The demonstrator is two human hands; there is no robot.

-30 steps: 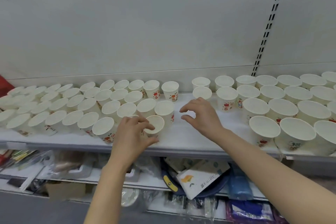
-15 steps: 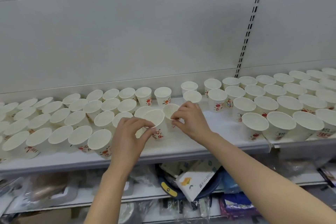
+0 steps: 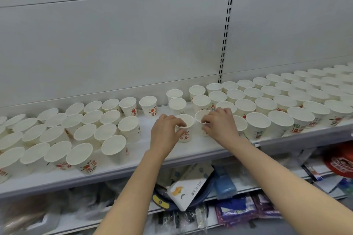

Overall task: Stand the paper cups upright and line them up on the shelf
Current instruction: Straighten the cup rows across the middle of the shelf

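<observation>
Here, at the centre of the frame, your left hand [image 3: 165,131] pinches the near rim of a paper cup [image 3: 185,127], fingers curled over its lip and thumb against its side; the cup stands upright on the white shelf [image 3: 152,150], with a red print showing on its wall. Just to the right, your right hand [image 3: 219,123] grips a second cup [image 3: 202,117], fingertips hooked over its rim, and its lower part is hidden behind the hand. The two cups sit side by side, their rims almost touching, in the open gap between two large groups. To the left of the frame a block of upright cups [image 3: 76,129] fills the shelf in rough rows running back to the grey back panel [image 3: 114,44], with the nearest ones at the lower left close to the shelf's front edge. To the right another block of cups [image 3: 286,101] stretches away toward the upper right corner of the shelf, also upright and packed rim to rim. Behind your hands, near the back panel, a few cups [image 3: 175,99] stand a little apart from either block. A slotted upright strip [image 3: 226,25] runs down the back panel above the right block. Below the shelf, in the lower part of the frame, a lower shelf holds a white carton [image 3: 188,190] lying tilted, a blue packet [image 3: 224,185] beside it, and purple packets [image 3: 240,210] near the bottom edge.
</observation>
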